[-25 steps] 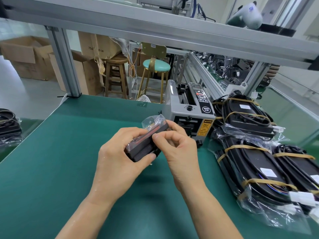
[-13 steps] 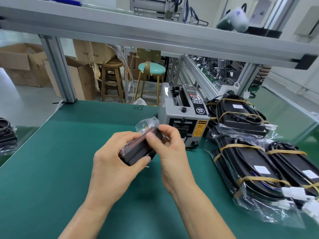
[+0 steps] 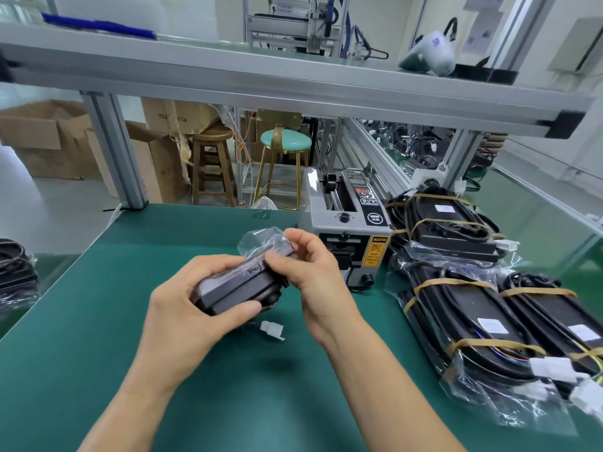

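A black boxy device in a clear plastic bag (image 3: 238, 283) is held above the green mat (image 3: 98, 321). My left hand (image 3: 182, 308) grips its near end, thumb along the front edge. My right hand (image 3: 313, 275) pinches the bag's far end between thumb and fingers, where loose plastic (image 3: 261, 238) sticks up. A small white connector (image 3: 270, 329) hangs below the device, just over the mat.
A grey tape dispenser machine (image 3: 346, 230) stands behind my right hand. Several bagged black units bound with rubber bands (image 3: 483, 305) lie at the right. More bagged cables (image 3: 13, 272) sit at the left edge. An aluminium frame post (image 3: 114, 151) rises at the mat's back left.
The device has turned flatter, its broad face now up. My right hand has shifted along the bag's far end, and the white connector has dropped into view beneath.
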A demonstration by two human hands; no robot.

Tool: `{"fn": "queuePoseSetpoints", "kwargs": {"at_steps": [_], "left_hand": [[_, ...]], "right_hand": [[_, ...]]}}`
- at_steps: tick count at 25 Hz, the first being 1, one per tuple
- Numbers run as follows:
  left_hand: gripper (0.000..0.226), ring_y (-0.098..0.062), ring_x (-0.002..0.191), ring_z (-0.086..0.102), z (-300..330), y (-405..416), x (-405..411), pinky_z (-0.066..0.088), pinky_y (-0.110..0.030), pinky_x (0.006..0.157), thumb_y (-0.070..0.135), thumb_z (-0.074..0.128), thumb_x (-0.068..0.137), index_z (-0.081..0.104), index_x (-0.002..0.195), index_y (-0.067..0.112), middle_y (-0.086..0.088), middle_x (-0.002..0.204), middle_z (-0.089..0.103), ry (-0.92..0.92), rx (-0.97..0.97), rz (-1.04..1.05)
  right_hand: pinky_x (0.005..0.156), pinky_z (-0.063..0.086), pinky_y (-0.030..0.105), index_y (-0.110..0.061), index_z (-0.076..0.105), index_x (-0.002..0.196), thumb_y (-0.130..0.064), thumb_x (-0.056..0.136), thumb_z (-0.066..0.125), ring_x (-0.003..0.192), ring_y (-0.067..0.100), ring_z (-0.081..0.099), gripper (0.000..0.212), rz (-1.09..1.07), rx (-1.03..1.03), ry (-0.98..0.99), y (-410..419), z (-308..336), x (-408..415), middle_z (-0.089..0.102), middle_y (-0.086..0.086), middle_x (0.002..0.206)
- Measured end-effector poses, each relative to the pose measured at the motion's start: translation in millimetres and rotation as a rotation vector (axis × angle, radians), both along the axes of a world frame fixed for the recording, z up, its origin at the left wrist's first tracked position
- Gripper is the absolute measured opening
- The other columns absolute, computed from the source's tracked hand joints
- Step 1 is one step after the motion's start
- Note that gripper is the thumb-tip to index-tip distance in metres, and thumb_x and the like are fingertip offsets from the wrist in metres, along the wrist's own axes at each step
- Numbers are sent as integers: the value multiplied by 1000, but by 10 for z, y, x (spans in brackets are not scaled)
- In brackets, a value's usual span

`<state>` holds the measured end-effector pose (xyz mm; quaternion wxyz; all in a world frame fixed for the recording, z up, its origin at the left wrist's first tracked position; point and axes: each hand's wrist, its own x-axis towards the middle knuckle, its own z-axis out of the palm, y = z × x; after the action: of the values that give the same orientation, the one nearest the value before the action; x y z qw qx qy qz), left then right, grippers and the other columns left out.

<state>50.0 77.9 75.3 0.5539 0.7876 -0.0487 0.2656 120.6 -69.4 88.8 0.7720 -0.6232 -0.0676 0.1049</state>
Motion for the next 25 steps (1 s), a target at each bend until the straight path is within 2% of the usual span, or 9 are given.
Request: {"fn": "queuePoseSetpoints", "kwargs": {"at_steps": [3, 6, 8, 10, 11, 13, 16, 21, 25], "left_hand": [[52, -2, 85, 66, -49, 115, 29, 49, -10, 79, 18, 88, 47, 73, 94, 34, 10, 95, 72, -3, -123, -21], [49, -12, 86, 69, -223, 192, 25, 55, -23, 78, 6, 73, 51, 74, 96, 24, 1, 96, 74, -25, -600, -142], [48, -16, 85, 70, -347, 161, 8, 57, -27, 75, -4, 59, 59, 72, 100, 19, -2, 97, 73, 13, -756, -273], [56, -16, 93, 69, -407, 137, -8, 56, -28, 80, -7, 52, 62, 69, 109, 18, -2, 107, 71, 118, -760, -344], [63, -14, 104, 65, -411, 165, -23, 52, -30, 88, -5, 57, 60, 65, 117, 20, 1, 116, 68, 157, -691, -319], [80, -3, 127, 48, -362, 239, -53, 36, -28, 106, 5, 73, 54, 57, 126, 36, 13, 133, 57, 162, -403, -156], [67, 2, 133, 37, -287, 205, -68, 27, -17, 109, 32, 77, 64, 56, 126, 44, 19, 139, 50, 74, -44, -137], [37, -10, 119, 56, -294, 155, 15, 38, -31, 102, 20, 65, 81, 67, 117, 26, 6, 120, 67, 211, -340, -221], [15, -12, 69, 61, -327, 254, 132, 49, -19, 75, 14, 62, 73, 75, 81, 13, -4, 71, 67, 319, -490, -183]], "right_hand": [[80, 38, 15, -28, 57, 117, -22, 83, 73, 104, 1, 54, 39, -47, -45, -20, -167, -31, 58, 58, -7, 118], [101, 34, 17, -38, 33, 144, -30, 70, 82, 129, -12, 38, 89, 253, -304, -157, -426, -159, 14, 43, -23, 141], [97, 44, 23, -35, 41, 140, -23, 62, 86, 118, -8, 52, 90, 384, -485, -228, -488, -209, -50, 53, -21, 133], [79, 55, 38, -30, 60, 114, -22, 60, 85, 92, 12, 66, 60, 321, -562, -249, -517, -187, -76, 69, -10, 105], [79, 56, 42, -29, 61, 107, -23, 61, 84, 88, 19, 66, 52, 270, -607, -266, -533, -159, -87, 69, -6, 98], [85, 52, 41, -31, 58, 103, -25, 62, 84, 92, 17, 62, 49, 162, -805, -358, -575, -131, -70, 66, -10, 97], [90, 43, 34, -35, 54, 104, -31, 64, 82, 98, 12, 52, 48, 81, -1075, -523, -541, -129, -69, 59, -16, 102], [94, 37, 33, -35, 54, 109, -31, 66, 82, 100, 12, 47, 52, 166, -1106, -574, -470, -190, -88, 53, -18, 101], [93, 32, 31, -37, 54, 110, -31, 65, 82, 98, 11, 43, 53, 237, -1143, -639, -450, -244, -91, 55, -17, 102]]}}
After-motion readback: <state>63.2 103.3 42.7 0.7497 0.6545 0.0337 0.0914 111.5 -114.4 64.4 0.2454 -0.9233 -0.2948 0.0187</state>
